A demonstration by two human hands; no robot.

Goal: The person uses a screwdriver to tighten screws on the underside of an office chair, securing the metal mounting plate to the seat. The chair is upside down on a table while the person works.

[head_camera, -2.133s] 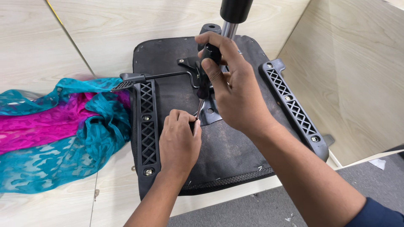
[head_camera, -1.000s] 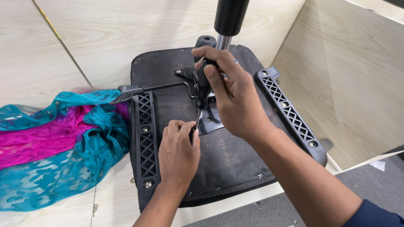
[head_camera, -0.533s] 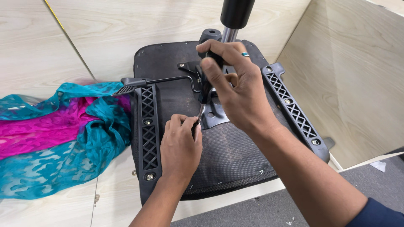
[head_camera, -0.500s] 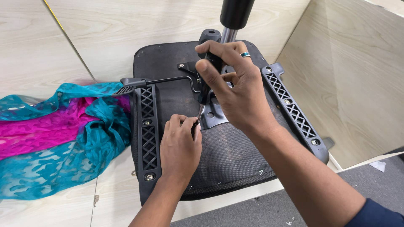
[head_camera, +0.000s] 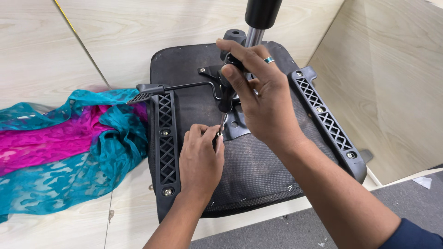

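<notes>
Hands are working on an upturned office chair seat (head_camera: 258, 175) lying on the surface: right hand (head_camera: 263, 99) is clamping the central mechanism (head_camera: 227, 94), left hand (head_camera: 200, 163) is gripping a tool (head_camera: 221, 127) angled up toward it.

Black chair seat (head_camera: 258, 175), black lattice-patterned brackets (head_camera: 167, 138), teal and magenta mottled cloth (head_camera: 60, 152), pale woodgrain table (head_camera: 55, 50), grey floor (head_camera: 277, 230).

No packages, labels, signs or screens.
</notes>
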